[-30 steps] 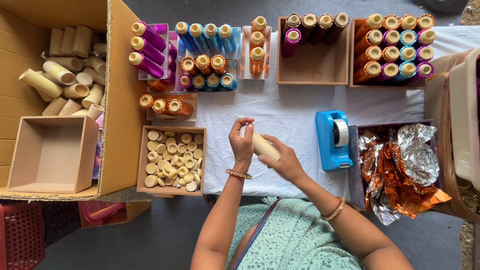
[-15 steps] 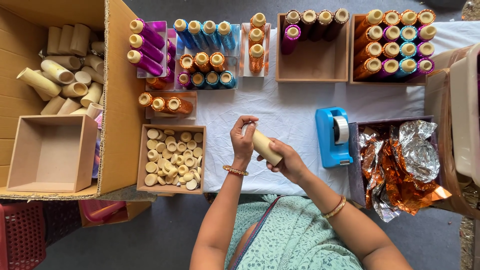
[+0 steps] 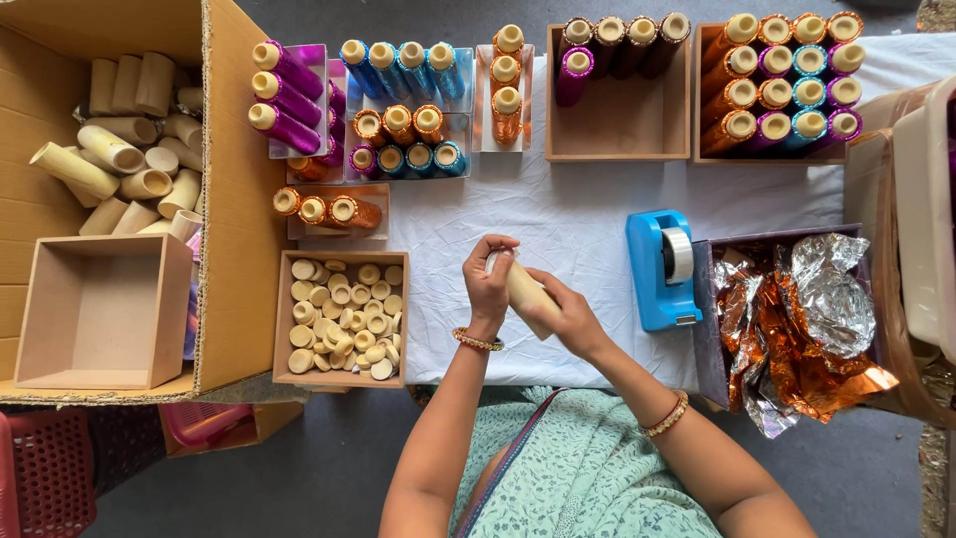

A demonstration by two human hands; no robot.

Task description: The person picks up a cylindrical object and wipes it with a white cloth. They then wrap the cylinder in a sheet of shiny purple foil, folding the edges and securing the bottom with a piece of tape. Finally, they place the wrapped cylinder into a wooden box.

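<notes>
Cardboard fills the far left, well away from the hands: a big open carton [image 3: 234, 199] holding a heap of bare cream tubes [image 3: 129, 139] and an empty wooden box [image 3: 100, 311]. Just left of the left hand sits a wooden tray of small cream caps [image 3: 341, 317]. Beyond it, further up the white cloth [image 3: 578, 214], stand trays of foil-wrapped tubes in purple [image 3: 289, 95], blue [image 3: 398, 70] and orange [image 3: 324, 211].

The left hand [image 3: 488, 284], with a beaded bangle at the wrist, and the right hand [image 3: 570, 319] are together over the cloth, both closed on one plain cream tube [image 3: 528, 297]. The left fingers pinch its upper end, where a bit of white shows; the right hand cradles its lower body. The tube lies tilted, raised off the cloth between the two hands.

Above the hands is a wooden box with a few dark and magenta wrapped tubes [image 3: 617, 50]. Just right of the right hand stands a blue tape dispenser [image 3: 662, 269]. Further right a dark box holds crumpled orange and silver foil [image 3: 807, 324], and above that sits a box of mixed wrapped tubes [image 3: 787, 80].
</notes>
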